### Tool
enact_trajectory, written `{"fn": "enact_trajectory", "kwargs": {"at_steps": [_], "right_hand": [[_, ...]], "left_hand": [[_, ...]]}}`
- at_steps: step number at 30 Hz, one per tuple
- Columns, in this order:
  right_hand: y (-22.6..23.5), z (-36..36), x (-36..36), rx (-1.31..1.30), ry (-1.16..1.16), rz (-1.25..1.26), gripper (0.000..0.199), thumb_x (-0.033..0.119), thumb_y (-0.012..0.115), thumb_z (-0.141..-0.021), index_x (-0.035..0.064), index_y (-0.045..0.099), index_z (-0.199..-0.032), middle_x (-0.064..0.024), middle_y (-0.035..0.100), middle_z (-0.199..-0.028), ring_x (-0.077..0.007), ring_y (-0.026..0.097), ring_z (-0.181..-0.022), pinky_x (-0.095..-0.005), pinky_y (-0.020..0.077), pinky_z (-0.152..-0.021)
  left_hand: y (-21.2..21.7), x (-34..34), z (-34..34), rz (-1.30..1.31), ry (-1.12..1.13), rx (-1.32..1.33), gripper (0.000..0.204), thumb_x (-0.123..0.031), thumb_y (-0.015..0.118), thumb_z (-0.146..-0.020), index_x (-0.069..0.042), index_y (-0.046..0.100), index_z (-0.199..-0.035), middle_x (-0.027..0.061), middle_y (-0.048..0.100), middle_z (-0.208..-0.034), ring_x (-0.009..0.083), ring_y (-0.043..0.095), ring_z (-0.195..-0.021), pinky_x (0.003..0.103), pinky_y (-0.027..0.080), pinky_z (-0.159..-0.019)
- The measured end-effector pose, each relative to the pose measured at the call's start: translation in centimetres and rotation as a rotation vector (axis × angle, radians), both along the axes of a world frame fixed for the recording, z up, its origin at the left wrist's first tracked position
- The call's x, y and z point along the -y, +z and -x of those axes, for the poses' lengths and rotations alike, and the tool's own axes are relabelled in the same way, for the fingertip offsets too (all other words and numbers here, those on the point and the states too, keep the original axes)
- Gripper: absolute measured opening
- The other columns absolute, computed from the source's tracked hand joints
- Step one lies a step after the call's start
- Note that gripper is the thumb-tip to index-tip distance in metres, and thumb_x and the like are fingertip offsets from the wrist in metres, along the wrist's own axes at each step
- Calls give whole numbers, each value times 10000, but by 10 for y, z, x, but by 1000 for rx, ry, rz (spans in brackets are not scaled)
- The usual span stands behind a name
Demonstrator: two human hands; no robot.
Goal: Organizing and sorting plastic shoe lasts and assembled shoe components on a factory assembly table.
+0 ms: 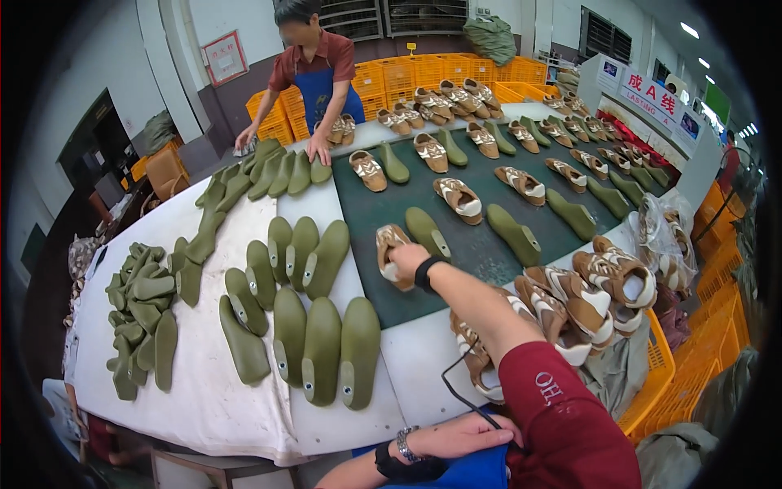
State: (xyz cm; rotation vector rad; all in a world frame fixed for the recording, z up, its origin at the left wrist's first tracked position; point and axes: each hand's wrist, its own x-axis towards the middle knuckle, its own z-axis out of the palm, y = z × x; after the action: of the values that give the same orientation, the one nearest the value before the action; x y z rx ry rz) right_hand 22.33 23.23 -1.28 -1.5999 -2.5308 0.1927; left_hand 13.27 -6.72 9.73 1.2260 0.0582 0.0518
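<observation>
My right hand [406,262], with a black band on its wrist, grips a brown and white sneaker [388,241] at its opening. The sneaker is on the near left part of the dark green belt [481,269]. Just beyond it lies a green shoe last [425,229]. My left hand [468,436] is near the table's front edge, beside my right sleeve. Its fingers are curled and partly hidden, and a thin black cable [446,376] runs down to them. To the left, several green lasts [323,350] rest on the white tabletop [244,424].
More sneakers [570,293] are piled at the right edge, by orange crates [692,359]. Sneakers and lasts stand in rows along the belt. A heap of lasts [142,301] lies far left. Across the table, a co-worker [318,77] in a blue apron touches lasts with both hands.
</observation>
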Motion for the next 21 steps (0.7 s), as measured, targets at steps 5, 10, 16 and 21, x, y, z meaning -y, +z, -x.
{"fn": "enact_trajectory", "kwargs": {"at_steps": [5,10,16,21], "right_hand": [[-26,4,-25,-29,-132,88,218,80,598,-712,87,642,-925,-151,639,-942,-306,620,-883,-404,493,-773],[-36,-7,-54,-502,-376,-6,525,-47,535,-717,112,458,-1211,-192,397,-1276,-378,523,-1042,-414,451,-861],[-31,14,-42,-429,-155,56,501,20,547,-730,129,483,-1215,-188,461,-1194,-373,519,-1051,-427,445,-872],[28,41,6,-670,-10,64,291,160,584,-745,80,629,-1021,-143,650,-912,-303,615,-876,-386,489,-787]], "left_hand": [[-22,-17,12,113,34,-83,329,-250,405,-968,5,571,-1093,29,577,-1015,91,501,-934,245,394,-856],[-39,-31,11,180,83,47,328,-281,380,-976,-26,540,-1107,24,575,-943,88,592,-793,232,472,-737],[-20,-27,13,74,85,-22,324,-242,404,-969,14,562,-1090,27,574,-1001,85,501,-913,233,398,-834],[-7,-10,12,-28,157,93,254,-158,457,-931,19,571,-1072,65,601,-1020,137,546,-928,286,428,-840]]}}
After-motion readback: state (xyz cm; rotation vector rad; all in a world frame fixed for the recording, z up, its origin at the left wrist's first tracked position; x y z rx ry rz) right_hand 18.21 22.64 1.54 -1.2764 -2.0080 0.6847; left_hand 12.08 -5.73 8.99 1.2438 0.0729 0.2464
